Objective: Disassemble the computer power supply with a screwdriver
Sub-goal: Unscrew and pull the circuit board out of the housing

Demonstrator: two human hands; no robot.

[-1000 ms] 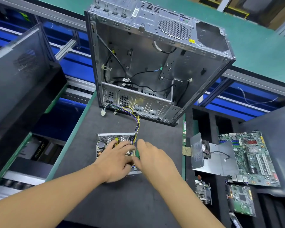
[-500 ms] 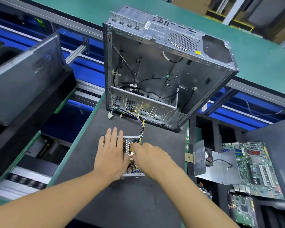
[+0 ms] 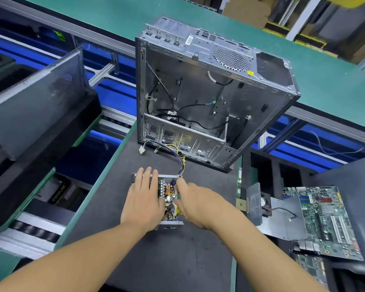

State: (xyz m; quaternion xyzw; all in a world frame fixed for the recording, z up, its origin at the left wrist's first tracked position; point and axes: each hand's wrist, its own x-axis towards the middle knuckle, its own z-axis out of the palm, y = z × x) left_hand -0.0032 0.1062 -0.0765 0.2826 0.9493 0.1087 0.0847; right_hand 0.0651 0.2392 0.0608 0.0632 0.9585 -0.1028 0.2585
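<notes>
The supply [image 3: 168, 192] lies on the dark counter [image 3: 167, 260] about midway between the near and far edges, somewhat closer to the left edge than the right. Its cover is off and the board with its coils and capacitors faces up.

The left hand [image 3: 142, 201] lies flat over the left part of the supply, released, with straight fingers [image 3: 147, 175] reaching just past its far rim. The right hand [image 3: 200, 205] comes in from the right and rests against the supply's right side, its index finger [image 3: 181, 183] stretched toward the far right corner. The other fingers are tucked under the palm and out of view, so I cannot tell whether this hand grasps anything.

A bundle of coloured wires [image 3: 180, 163] leaves the supply's far right corner and curves left to a white plug [image 3: 141, 150] lying on the counter.

The case [image 3: 198, 91] stands at the counter's far edge, its open side facing the camera and loose black cables inside.

Off the counter's right edge, a motherboard [image 3: 325, 220] and a small fan [image 3: 264, 204] on a metal plate sit in dark trays. Beyond the left edge, a grey panel [image 3: 30, 106] leans tilted.
</notes>
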